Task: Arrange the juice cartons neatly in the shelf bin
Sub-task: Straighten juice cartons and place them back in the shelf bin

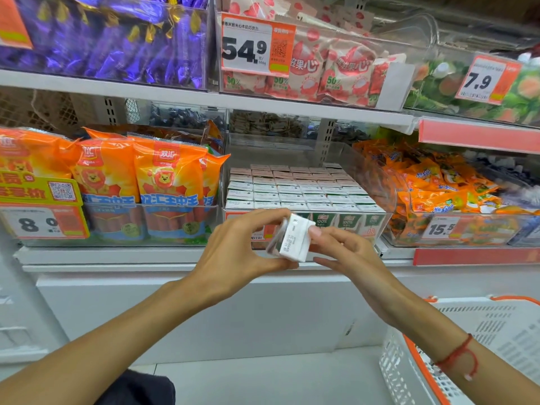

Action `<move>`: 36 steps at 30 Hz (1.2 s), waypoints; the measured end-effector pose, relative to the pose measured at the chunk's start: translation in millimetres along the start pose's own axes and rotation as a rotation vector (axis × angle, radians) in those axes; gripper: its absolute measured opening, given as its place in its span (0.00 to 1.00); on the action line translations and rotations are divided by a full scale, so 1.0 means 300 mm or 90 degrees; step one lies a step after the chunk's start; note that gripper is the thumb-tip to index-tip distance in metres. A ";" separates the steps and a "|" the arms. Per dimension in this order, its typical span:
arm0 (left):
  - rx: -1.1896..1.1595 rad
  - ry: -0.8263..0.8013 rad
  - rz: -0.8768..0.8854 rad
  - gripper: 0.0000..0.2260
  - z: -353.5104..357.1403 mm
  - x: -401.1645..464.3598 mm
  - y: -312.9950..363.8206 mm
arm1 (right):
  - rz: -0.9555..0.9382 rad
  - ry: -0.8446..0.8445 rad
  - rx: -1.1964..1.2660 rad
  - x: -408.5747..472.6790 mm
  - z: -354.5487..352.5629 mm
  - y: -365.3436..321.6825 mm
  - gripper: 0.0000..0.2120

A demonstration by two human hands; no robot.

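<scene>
A clear plastic shelf bin [388,197] on the middle store shelf, between orange sausage packs on the left and orange snack bags on the right, holds tight upright rows of small white-topped green juice cartons [295,190], likely packed so to keep their fronts facing out. Just near of it, one small white juice carton [292,239] is held tilted, apparently being turned to match. The left hand [233,252] pinches its left side; the right hand [347,249] steadies its right edge with loosely curled fingertips.

carton in hands [292,239]: white, black print
cartons in bin [295,188]: white tops, green fronts
sausage packs [166,182], nine o'clock: orange, blue
basket [467,355], five o'clock: white, orange rim
wrist string [458,353]: red
</scene>
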State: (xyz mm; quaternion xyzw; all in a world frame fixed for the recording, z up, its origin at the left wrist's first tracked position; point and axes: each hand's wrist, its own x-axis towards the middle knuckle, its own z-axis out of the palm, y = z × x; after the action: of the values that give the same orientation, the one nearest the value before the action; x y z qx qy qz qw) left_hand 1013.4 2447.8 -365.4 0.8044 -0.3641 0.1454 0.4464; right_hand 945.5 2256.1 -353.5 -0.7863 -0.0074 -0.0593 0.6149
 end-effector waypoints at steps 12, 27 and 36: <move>-0.115 -0.077 -0.027 0.30 0.017 -0.001 0.003 | -0.062 -0.027 -0.082 0.004 -0.039 0.045 0.21; -0.477 -0.160 -0.253 0.25 0.001 0.003 -0.008 | -0.243 0.012 -0.273 -0.009 -0.009 0.056 0.30; -0.553 -0.064 -0.370 0.21 0.025 -0.002 -0.029 | -0.210 0.031 -0.340 -0.007 0.014 0.063 0.26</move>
State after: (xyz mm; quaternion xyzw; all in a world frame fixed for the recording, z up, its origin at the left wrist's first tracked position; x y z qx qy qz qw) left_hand 1018.6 2444.8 -375.2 0.6187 -0.1737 -0.1874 0.7429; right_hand 945.4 2255.6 -373.1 -0.9066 -0.1039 -0.1769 0.3688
